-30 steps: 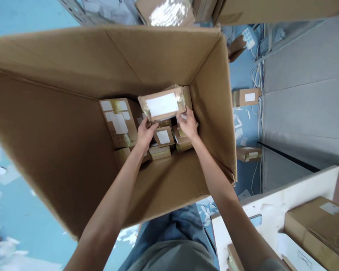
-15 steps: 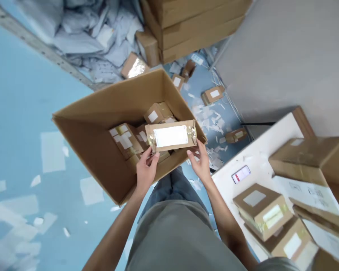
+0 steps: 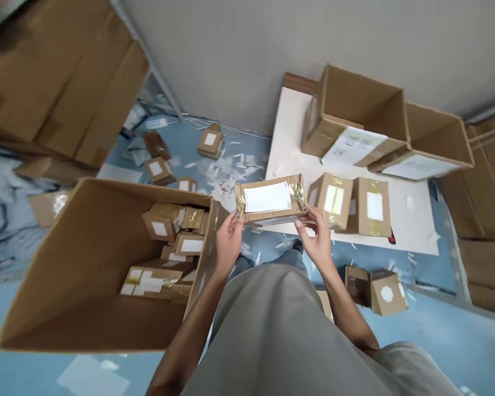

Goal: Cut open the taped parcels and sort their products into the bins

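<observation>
Between my two hands is a small cardboard box [image 3: 272, 199] with a white label on top and shiny tape at both ends. My left hand [image 3: 230, 242] grips its left end, thumb at the near edge. My right hand [image 3: 317, 236] holds the right end near the taped corner. To the left stands a large open carton [image 3: 107, 264] with several small taped boxes [image 3: 165, 223] inside. On the right, two labelled boxes [image 3: 371, 206] stand on a white table [image 3: 291, 132]. The underside of the held box is hidden.
Two larger open cartons [image 3: 363, 104] with white paper on their fronts stand on the table by the wall. Paper scraps [image 3: 239, 170] and small boxes [image 3: 160, 169] litter the blue floor. An open box [image 3: 375, 291] lies at the right. Tall cardboard stacks [image 3: 478, 187] flank the space.
My body and view have turned right. The held box has moved from above the large carton to its right side, towards the white table. Both hands keep their hold.
</observation>
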{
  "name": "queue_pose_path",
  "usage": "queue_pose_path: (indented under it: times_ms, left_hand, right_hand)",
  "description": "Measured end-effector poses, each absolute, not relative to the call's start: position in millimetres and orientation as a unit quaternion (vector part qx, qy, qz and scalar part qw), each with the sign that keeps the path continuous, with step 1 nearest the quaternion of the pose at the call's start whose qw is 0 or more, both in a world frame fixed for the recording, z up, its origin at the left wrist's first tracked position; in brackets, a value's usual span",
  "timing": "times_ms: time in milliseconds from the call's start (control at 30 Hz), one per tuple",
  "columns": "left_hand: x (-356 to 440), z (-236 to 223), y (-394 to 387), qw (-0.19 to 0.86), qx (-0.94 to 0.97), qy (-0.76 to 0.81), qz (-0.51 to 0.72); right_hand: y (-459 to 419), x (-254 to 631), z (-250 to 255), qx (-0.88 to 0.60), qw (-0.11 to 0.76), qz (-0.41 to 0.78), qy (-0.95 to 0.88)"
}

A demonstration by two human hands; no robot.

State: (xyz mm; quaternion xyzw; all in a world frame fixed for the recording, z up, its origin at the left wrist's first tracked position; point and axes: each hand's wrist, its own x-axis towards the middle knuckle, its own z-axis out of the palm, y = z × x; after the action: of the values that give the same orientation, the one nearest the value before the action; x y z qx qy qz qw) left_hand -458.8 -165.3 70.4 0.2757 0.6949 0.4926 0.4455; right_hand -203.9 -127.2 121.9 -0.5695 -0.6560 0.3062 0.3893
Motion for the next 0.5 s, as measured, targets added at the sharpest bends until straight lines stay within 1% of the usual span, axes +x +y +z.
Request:
queue_pose_path:
  times_ms: [133, 267, 400, 500]
  left_hand:
    - [-357, 78, -121, 0.478, 0.359, 0.663, 0.451]
    - [-223, 76, -85, 0.518, 0.415, 0.605, 0.44]
    - [-85, 76, -69, 0.583, 0.42, 0.562, 0.41]
    - [-15, 82, -67, 0.603, 0.444, 0.535, 0.391]
  right_hand:
    - [-123, -101, 119, -0.615, 0.437, 0.267, -0.6]
    - [-101, 28, 116, -0.652, 0.461, 0.217, -0.561]
    - [-69, 164, 114, -0.68, 0.472, 0.173, -0.533]
    - [-46, 247, 108, -0.688, 0.476, 0.186, -0.515]
